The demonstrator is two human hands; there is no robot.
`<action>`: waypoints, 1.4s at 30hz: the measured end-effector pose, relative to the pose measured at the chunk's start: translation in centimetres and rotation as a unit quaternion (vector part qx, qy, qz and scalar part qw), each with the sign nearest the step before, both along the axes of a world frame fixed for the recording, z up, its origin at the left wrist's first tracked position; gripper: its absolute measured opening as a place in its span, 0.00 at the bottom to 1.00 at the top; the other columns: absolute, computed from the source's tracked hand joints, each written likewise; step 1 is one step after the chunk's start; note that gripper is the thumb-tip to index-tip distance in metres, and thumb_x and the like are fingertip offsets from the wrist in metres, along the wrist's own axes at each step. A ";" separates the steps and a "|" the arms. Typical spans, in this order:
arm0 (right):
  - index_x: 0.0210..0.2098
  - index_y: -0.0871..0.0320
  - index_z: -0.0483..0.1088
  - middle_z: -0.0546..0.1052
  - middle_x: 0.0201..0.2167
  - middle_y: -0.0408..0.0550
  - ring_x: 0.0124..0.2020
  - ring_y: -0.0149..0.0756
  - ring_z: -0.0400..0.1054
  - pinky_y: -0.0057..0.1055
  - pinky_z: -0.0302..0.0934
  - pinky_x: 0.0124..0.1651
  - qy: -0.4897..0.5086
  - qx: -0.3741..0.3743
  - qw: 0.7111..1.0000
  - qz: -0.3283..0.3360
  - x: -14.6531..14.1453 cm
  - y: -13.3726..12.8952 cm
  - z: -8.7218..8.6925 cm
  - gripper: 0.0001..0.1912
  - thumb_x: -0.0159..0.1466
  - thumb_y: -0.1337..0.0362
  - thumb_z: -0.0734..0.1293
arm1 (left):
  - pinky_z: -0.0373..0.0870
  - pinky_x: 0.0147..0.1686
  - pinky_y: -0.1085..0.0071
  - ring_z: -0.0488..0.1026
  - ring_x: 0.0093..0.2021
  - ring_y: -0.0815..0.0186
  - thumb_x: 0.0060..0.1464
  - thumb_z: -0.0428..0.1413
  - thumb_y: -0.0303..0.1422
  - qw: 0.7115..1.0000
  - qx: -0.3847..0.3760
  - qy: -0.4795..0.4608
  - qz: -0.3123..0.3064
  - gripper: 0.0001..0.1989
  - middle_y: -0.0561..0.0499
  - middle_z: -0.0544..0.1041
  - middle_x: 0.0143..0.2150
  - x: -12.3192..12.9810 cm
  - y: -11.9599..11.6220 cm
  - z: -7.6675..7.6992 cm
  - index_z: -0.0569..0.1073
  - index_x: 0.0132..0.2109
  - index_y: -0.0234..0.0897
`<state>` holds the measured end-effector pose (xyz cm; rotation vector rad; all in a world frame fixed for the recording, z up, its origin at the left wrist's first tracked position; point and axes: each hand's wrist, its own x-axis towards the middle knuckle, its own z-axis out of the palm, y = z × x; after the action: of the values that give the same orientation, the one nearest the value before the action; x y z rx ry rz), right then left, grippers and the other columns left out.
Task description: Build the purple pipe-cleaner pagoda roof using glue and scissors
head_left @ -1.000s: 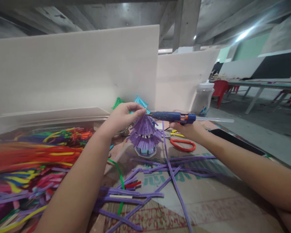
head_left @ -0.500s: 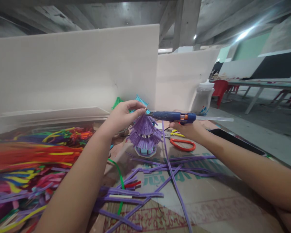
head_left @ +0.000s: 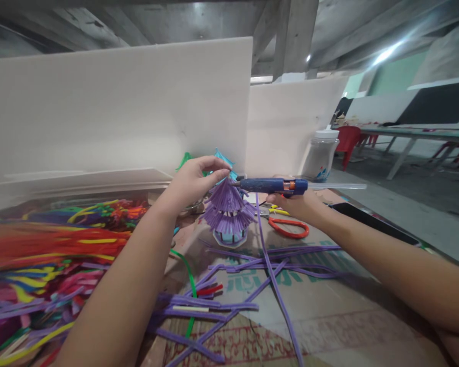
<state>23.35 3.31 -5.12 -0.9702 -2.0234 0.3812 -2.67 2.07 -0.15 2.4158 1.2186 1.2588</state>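
A purple model pagoda [head_left: 229,211], with two tiers of pipe-cleaner roof on a pale base, stands upright in the middle of the table. At its peak, the thumb and fingers of my left hand [head_left: 202,176] are pinched together; the exact bit between the fingertips is too small to see. My right hand [head_left: 290,201] grips a blue hot glue gun [head_left: 265,185], held level with its nozzle against the upper roof near the peak. From the gun's back end sticks a long clear glue stick [head_left: 338,186]. Part of the right hand is hidden behind the gun.
Purple pipe cleaners [head_left: 248,306] lie loose across the cardboard in front. Heaps of colored pipe cleaners [head_left: 53,244] cover the left side. Red-handled scissors [head_left: 288,228], a black flat object [head_left: 375,223] and a clear bottle [head_left: 320,155] are to the right. White boards [head_left: 118,112] stand behind.
The glue gun's nozzle has dropped slightly, from beside my left fingertips to just below them on the roof. My left hand has hardly moved.
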 end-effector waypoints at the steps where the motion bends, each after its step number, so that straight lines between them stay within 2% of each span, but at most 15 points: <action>1: 0.27 0.54 0.63 0.65 0.23 0.41 0.25 0.33 0.59 0.32 0.54 0.28 -0.004 0.001 1.000 -0.001 0.0 0.0 0.0 0.16 0.56 0.48 0.66 | 0.70 0.45 0.68 0.76 0.40 0.64 0.59 0.57 0.39 1.000 -0.001 -0.001 0.001 0.13 0.48 0.81 0.38 0.0 0.0 0.0 0.79 0.42 0.35; 11: 0.28 0.54 0.66 0.67 0.22 0.41 0.26 0.35 0.62 0.32 0.57 0.30 -0.021 0.021 1.000 -0.001 0.1 0.0 0.2 0.15 0.56 0.49 0.68 | 0.70 0.46 0.67 0.76 0.40 0.63 0.59 0.57 0.40 1.000 -0.011 0.000 0.008 0.13 0.48 0.81 0.39 -0.1 0.0 0.1 0.79 0.43 0.35; 14: 0.28 0.54 0.65 0.68 0.22 0.41 0.25 0.34 0.62 0.32 0.56 0.28 0.000 0.004 1.000 0.013 0.1 -0.1 0.1 0.16 0.57 0.48 0.67 | 0.70 0.46 0.67 0.76 0.40 0.63 0.59 0.57 0.40 1.000 -0.011 0.002 0.009 0.13 0.48 0.81 0.39 0.0 -0.2 0.2 0.79 0.42 0.35; 20: 0.29 0.56 0.66 0.72 0.25 0.44 0.28 0.36 0.68 0.33 0.61 0.32 0.036 -0.016 0.998 0.053 0.4 0.0 -0.1 0.16 0.58 0.50 0.69 | 0.70 0.45 0.67 0.76 0.40 0.63 0.58 0.57 0.40 1.000 -0.013 0.004 0.012 0.14 0.48 0.81 0.38 0.0 -0.3 0.3 0.79 0.42 0.35; 37: 0.30 0.56 0.66 0.73 0.24 0.44 0.26 0.35 0.66 0.32 0.59 0.31 0.019 0.004 0.999 0.028 0.0 -0.4 0.2 0.17 0.58 0.47 0.67 | 0.70 0.46 0.68 0.76 0.40 0.62 0.59 0.56 0.41 1.000 -0.005 0.013 0.000 0.14 0.48 0.81 0.38 0.2 -0.5 0.3 0.79 0.42 0.36; 42: 0.28 0.54 0.64 0.68 0.21 0.41 0.23 0.34 0.62 0.31 0.56 0.27 0.007 -0.006 1.000 0.003 0.1 -0.5 0.5 0.17 0.56 0.47 0.66 | 0.70 0.46 0.68 0.76 0.40 0.62 0.59 0.56 0.41 1.000 -0.007 0.010 0.001 0.14 0.48 0.81 0.38 0.1 -0.5 0.3 0.79 0.42 0.36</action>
<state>23.43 2.82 -4.62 -0.9663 -2.0132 0.4024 -2.56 1.60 0.13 2.4240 1.2315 1.2265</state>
